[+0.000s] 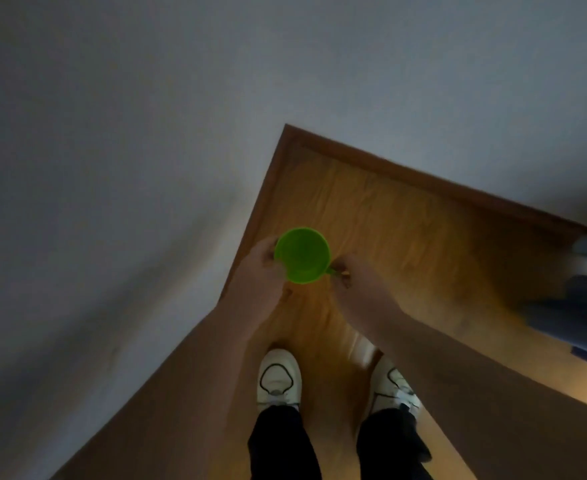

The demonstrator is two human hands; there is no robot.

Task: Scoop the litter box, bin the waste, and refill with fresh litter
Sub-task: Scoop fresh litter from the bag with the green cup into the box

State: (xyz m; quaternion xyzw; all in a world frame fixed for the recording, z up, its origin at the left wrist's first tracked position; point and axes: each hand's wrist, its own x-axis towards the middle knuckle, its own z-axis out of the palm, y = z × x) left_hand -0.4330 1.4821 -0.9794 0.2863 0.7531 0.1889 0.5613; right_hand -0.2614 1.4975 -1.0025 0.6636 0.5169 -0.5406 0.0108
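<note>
Fingers [269, 250] grip green cup [302, 255] from both sides.

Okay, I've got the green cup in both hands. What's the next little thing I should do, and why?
Probably turn away from this corner and look for the litter. The cup looks empty. Your left hand grips its side and your right hand holds its handle. Ahead there is just wall and floor, and no litter box or bag is in view.
</note>
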